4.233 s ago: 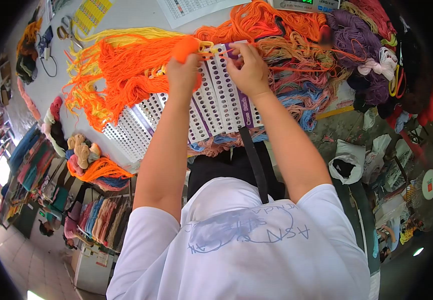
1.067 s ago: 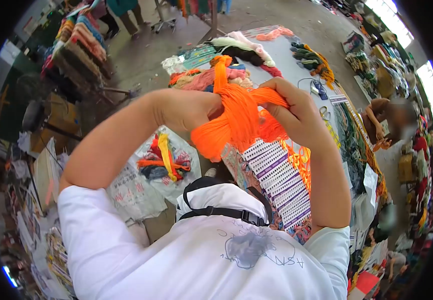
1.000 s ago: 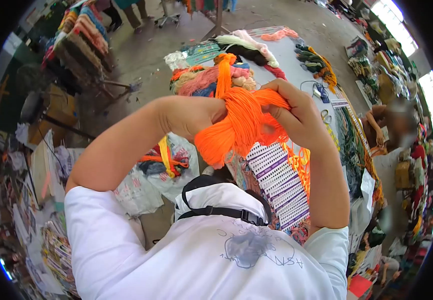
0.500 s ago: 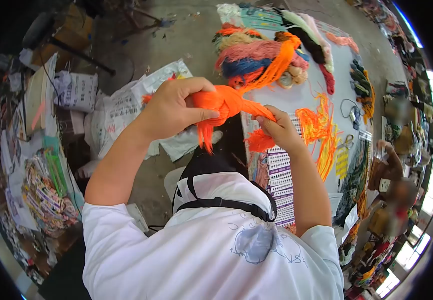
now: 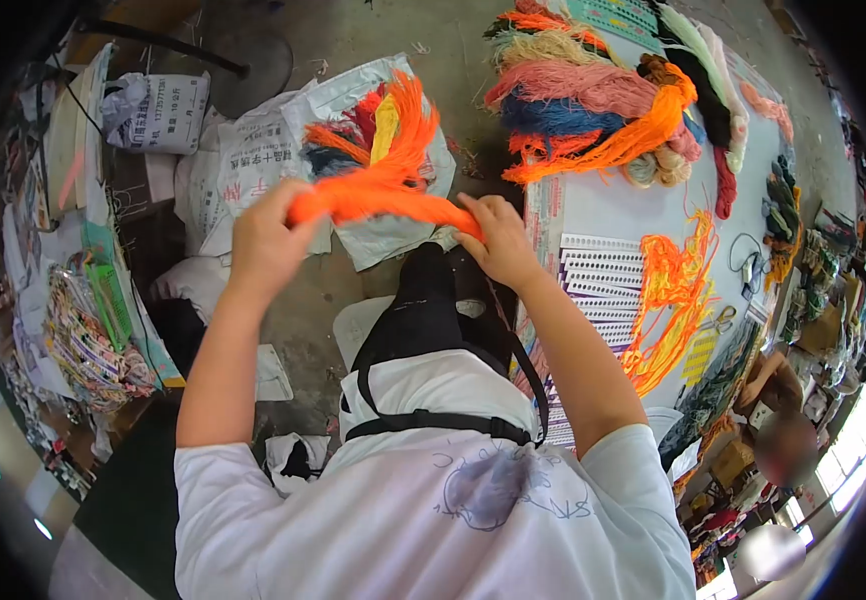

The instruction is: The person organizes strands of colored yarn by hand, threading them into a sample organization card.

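A bright orange hank of embroidery thread (image 5: 383, 200) is stretched between my two hands above the gap beside the table. My left hand (image 5: 271, 238), slightly blurred, is closed around its left end. At the other end, my right hand (image 5: 498, 240) grips the twisted part between thumb and fingers. Loose orange strands fan upward from the middle of the hank. Behind them, red, yellow and dark threads (image 5: 363, 130) lie on a white woven sack (image 5: 393, 245), partly covered by the orange strands.
The table (image 5: 593, 205) to the right bears a multicoloured thread pile (image 5: 573, 100), punched thread cards (image 5: 598, 290), loose orange-yellow strands (image 5: 668, 310) and scissors (image 5: 721, 320). More sacks (image 5: 218, 190) lie at left, near a stack of thread bundles (image 5: 98, 360). Another person (image 5: 773, 375) is far right.
My hands have moved apart, drawing the bunched orange hank into a longer, roughly level strand. My left hand moved left and down, my right hand left. The view has shifted, showing more of the sack.
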### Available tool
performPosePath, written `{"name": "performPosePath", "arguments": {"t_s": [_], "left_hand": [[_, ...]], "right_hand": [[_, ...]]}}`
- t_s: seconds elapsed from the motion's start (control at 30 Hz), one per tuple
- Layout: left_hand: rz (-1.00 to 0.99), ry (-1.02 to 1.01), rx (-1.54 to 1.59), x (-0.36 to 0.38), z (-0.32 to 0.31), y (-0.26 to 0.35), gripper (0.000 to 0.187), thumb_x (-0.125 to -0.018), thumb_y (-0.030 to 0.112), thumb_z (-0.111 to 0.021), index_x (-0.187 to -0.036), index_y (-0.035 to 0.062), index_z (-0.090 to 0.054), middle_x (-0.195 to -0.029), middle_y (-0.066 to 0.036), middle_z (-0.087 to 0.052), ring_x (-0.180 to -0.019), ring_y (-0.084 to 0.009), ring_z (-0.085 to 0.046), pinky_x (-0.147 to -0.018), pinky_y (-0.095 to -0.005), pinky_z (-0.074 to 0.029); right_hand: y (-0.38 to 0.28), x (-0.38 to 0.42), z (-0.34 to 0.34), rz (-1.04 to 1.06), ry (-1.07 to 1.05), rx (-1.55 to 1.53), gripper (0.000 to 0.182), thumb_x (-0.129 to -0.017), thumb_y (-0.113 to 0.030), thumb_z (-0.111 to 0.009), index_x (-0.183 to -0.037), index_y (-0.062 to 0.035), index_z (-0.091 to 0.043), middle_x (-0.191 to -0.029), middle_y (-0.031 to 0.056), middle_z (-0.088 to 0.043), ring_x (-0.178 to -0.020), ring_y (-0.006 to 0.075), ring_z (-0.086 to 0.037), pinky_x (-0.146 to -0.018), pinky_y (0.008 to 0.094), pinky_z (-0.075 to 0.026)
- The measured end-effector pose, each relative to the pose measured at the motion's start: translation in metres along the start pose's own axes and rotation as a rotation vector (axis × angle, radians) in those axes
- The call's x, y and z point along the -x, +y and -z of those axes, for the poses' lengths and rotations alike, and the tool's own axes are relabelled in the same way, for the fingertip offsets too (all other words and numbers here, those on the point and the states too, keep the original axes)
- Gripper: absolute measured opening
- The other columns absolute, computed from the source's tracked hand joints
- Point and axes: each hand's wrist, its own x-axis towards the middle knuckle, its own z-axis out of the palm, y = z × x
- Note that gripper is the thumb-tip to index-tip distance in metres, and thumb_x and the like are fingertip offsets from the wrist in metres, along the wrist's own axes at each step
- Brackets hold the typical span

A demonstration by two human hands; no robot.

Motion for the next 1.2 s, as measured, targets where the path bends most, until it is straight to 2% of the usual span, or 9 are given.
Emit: {"name": "performPosePath", "arguments": {"t_s": [0.4,0.63,0.83,0.87,0.9,0.93,1.03,1.07,1.2], "left_hand": [[0.438,0.298,-0.124,-0.110,-0.107,-0.241,0.026,-0.082,0.013,-0.058,-0.107,0.0077,-0.058,-0.102,-0.014,-0.059,-0.093,-0.0335,-0.058,-0.079,-0.0416,-0.047],[0.330,0.328,-0.292,-0.127,-0.327,-0.339,0.031,-0.081,0.017,-0.061,-0.110,0.0059,-0.058,-0.105,-0.018,-0.058,-0.100,-0.0353,-0.055,-0.087,-0.0426,-0.044],[0.667,-0.586,0.142,-0.031,-0.557,-0.331,0.036,-0.075,0.024,-0.067,-0.105,0.0033,-0.064,-0.107,-0.020,-0.062,-0.104,-0.0327,-0.058,-0.087,-0.0414,-0.046],[0.852,-0.713,0.403,-0.014,-0.561,-0.306,0.038,-0.076,0.026,-0.067,-0.106,0.0033,-0.063,-0.101,-0.018,-0.065,-0.093,-0.0298,-0.064,-0.084,-0.0397,-0.048],[0.266,-0.772,0.364,0.011,-0.570,-0.306,0.036,-0.080,0.023,-0.064,-0.109,0.0019,-0.062,-0.091,-0.015,-0.067,-0.077,-0.0243,-0.067,-0.076,-0.0370,-0.051],[0.793,-0.739,0.614,0.003,-0.530,-0.244,0.031,-0.082,0.016,-0.061,-0.108,-0.0007,-0.061,-0.086,-0.013,-0.067,-0.068,-0.0209,-0.066,-0.068,-0.0350,-0.053],[0.573,-0.842,1.048,0.039,-0.540,-0.252,0.029,-0.086,0.008,-0.056,-0.113,-0.0026,-0.057,-0.093,-0.015,-0.065,-0.078,-0.0248,-0.066,-0.070,-0.0394,-0.055],[0.173,-0.772,0.599,0.030,-0.502,-0.224,0.025,-0.085,0.008,-0.054,-0.107,-0.0018,-0.060,-0.093,-0.015,-0.066,-0.080,-0.0243,-0.065,-0.071,-0.0390,-0.055],[0.552,-0.281,0.260,-0.014,-0.439,-0.186,0.015,-0.073,0.014,-0.062,-0.083,0.0047,-0.069,-0.077,-0.012,-0.067,-0.066,-0.0243,-0.064,-0.063,-0.0388,-0.050]], "right_hand": [[0.106,0.068,-0.006,-0.463,0.284,0.121,0.038,-0.080,-0.004,-0.060,-0.117,-0.0016,-0.054,-0.110,0.0201,-0.054,-0.104,0.0369,-0.051,-0.090,0.0393,-0.041],[0.102,0.094,-0.046,-0.518,0.291,0.089,0.037,-0.075,0.006,-0.057,-0.111,0.0023,-0.058,-0.110,0.0190,-0.056,-0.103,0.0351,-0.052,-0.093,0.0413,-0.039],[0.108,0.108,-0.064,-0.573,0.325,0.111,0.041,-0.076,0.008,-0.055,-0.117,0.0039,-0.054,-0.112,0.0190,-0.055,-0.103,0.0329,-0.052,-0.091,0.0394,-0.040],[0.108,0.109,-0.061,-0.593,0.350,0.075,0.041,-0.079,0.007,-0.053,-0.120,0.0036,-0.051,-0.115,0.0178,-0.053,-0.106,0.0307,-0.051,-0.094,0.0379,-0.039],[0.108,0.108,-0.056,-0.605,0.381,0.036,0.040,-0.083,0.007,-0.050,-0.123,0.0033,-0.049,-0.117,0.0165,-0.051,-0.109,0.0285,-0.050,-0.096,0.0364,-0.039],[0.106,0.103,-0.051,-0.571,0.464,-0.003,0.043,-0.077,0.010,-0.053,-0.119,0.0038,-0.051,-0.115,0.0183,-0.053,-0.106,0.0317,-0.051,-0.093,0.0383,-0.039],[0.095,0.097,-0.029,-0.596,0.519,-0.069,0.036,-0.083,0.004,-0.054,-0.119,0.0034,-0.051,-0.114,0.0161,-0.054,-0.105,0.0262,-0.051,-0.095,0.0351,-0.038],[0.089,0.098,-0.025,-0.598,0.520,-0.105,0.034,-0.087,-0.001,-0.053,-0.120,0.0030,-0.050,-0.114,0.0149,-0.054,-0.105,0.0252,-0.052,-0.094,0.0348,-0.039],[0.075,0.109,-0.016,-0.562,0.496,-0.376,0.035,-0.093,-0.006,-0.049,-0.127,0.0012,-0.047,-0.118,0.0141,-0.054,-0.105,0.0227,-0.055,-0.090,0.0305,-0.044]]}}
